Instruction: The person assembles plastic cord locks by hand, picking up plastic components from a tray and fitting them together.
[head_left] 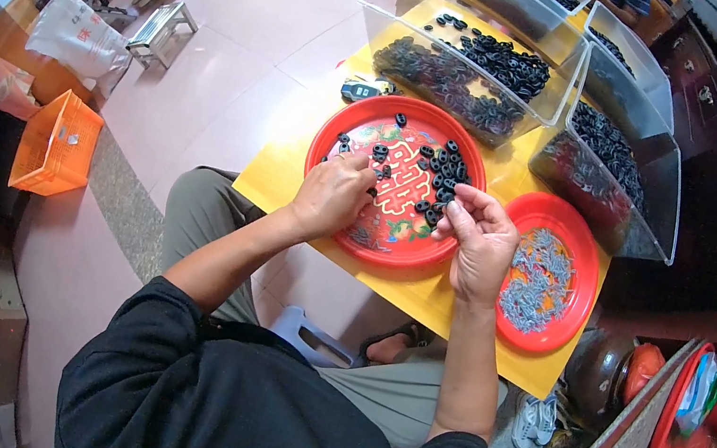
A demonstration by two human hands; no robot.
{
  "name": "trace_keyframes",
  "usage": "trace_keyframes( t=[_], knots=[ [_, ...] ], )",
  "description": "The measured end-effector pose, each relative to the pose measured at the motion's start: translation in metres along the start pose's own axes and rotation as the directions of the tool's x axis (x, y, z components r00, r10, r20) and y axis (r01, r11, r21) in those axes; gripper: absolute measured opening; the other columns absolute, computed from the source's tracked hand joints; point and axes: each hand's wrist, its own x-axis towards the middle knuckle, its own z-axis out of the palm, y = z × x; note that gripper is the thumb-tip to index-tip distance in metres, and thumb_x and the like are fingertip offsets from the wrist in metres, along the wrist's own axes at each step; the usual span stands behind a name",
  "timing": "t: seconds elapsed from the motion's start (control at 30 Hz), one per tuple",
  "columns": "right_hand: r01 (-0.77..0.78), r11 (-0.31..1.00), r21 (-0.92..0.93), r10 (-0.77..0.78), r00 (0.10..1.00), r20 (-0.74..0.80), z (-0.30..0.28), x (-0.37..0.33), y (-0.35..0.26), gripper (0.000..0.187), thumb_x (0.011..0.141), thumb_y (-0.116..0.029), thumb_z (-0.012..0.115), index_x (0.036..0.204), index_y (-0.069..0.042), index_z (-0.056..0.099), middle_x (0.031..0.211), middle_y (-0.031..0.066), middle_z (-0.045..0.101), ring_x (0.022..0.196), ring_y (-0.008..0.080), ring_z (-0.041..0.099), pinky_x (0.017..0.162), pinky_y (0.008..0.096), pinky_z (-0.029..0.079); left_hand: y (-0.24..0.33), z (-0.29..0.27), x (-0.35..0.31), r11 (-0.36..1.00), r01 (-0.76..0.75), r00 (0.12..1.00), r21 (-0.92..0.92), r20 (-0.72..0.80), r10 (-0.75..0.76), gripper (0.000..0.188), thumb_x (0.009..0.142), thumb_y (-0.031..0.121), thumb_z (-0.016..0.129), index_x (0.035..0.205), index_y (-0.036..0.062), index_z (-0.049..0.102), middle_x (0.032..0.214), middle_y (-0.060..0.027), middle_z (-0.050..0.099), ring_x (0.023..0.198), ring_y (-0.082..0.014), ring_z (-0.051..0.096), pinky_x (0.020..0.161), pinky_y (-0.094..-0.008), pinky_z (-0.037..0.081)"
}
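Observation:
A round red tray (pixel 329 128) with a printed pattern holds small black oval pieces (pixel 447 165) with holes, most of them heaped on its right side. My left hand (pixel 335 193) reaches over the tray's left part, fingers bent down among a few pieces; its closed fingertips hide whatever is between them. Above the tray's right rim, my right hand (pixel 478 240) pinches with thumb and forefinger, and what it holds is too small to make out. Beside it sits a smaller red dish (pixel 582 307) filled with thin grey-blue pin-like bits (pixel 538 284).
Clear plastic bins (pixel 469 114) of black pieces stand at the back and right of the yellow table (pixel 288 164). Keys with a fob (pixel 363 89) lie behind the tray. An orange crate (pixel 61 143) and metal stool (pixel 162 31) are left. Other people sit farther off.

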Motion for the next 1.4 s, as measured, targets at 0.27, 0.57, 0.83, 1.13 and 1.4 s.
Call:
trace_keyframes(
  t=[0.27, 0.57, 0.83, 1.13, 1.4],
  knots=[
    [-0.014, 0.998, -0.066, 0.015, 1.0, 0.015, 0.0, -0.001, 0.001, 0.016, 0.085, 0.004, 0.057, 0.1, 0.006, 0.06, 0.08, 0.0064, 0.06, 0.061, 0.0103, 0.057, 0.054, 0.0242, 0.051, 0.016, -0.005, 0.002, 0.99, 0.036, 0.992, -0.136, -0.114, -0.052, 0.012, 0.073, 0.004, 0.063, 0.079, -0.0005, 0.054, 0.082, -0.0169, 0.056, 0.078, -0.0366, 0.058, 0.07, -0.0408, 0.049],
    [0.16, 0.973, -0.168, -0.131, 0.976, 0.174, 0.01, -0.009, -0.013, 0.012, 0.085, 0.006, 0.057, 0.096, 0.004, 0.063, 0.078, 0.003, 0.059, 0.063, 0.0081, 0.058, 0.057, 0.0209, 0.05, 0.035, -0.024, -0.002, 0.345, 0.306, 0.951, -0.888, 0.264, -0.163, 0.013, 0.087, -0.002, 0.058, 0.098, -0.0006, 0.065, 0.081, 0.0002, 0.061, 0.078, -0.0064, 0.06, 0.069, -0.0212, 0.05],
    [0.106, 0.971, -0.213, -0.064, 0.979, 0.195, 0.018, -0.018, -0.017, 0.009, 0.084, 0.005, 0.059, 0.092, 0.004, 0.062, 0.079, 0.0021, 0.057, 0.063, 0.0069, 0.058, 0.055, 0.0203, 0.049, 0.036, -0.023, -0.008, 0.013, 0.306, 0.942, -0.952, 0.3, -0.148, 0.027, 0.085, -0.002, 0.06, 0.112, -0.001, 0.054, 0.085, -0.0035, 0.061, 0.075, -0.008, 0.061, 0.065, -0.0215, 0.052],
    [0.097, 0.954, -0.282, -0.035, 0.976, 0.216, 0.018, -0.018, -0.013, 0.007, 0.082, 0.006, 0.06, 0.088, 0.003, 0.063, 0.078, 0.0015, 0.058, 0.063, 0.0059, 0.057, 0.054, 0.0196, 0.048, 0.037, -0.022, -0.009, 0.011, 0.313, 0.937, -0.95, 0.307, -0.165, 0.023, 0.084, 0.0, 0.063, 0.105, -0.0003, 0.054, 0.083, -0.0034, 0.062, 0.071, -0.0079, 0.061, 0.064, -0.0218, 0.052],
    [0.119, 0.945, -0.305, -0.054, 0.975, 0.213, 0.016, -0.016, -0.009, 0.006, 0.082, 0.006, 0.06, 0.086, 0.003, 0.062, 0.079, 0.0022, 0.057, 0.061, 0.0056, 0.055, 0.052, 0.0194, 0.046, 0.038, -0.02, -0.01, -0.021, 0.317, 0.932, -0.948, 0.316, -0.179, 0.022, 0.084, 0.002, 0.065, 0.103, 0.0001, 0.054, 0.082, -0.0023, 0.062, 0.07, -0.0069, 0.06, 0.06, -0.0206, 0.051]
  ],
)
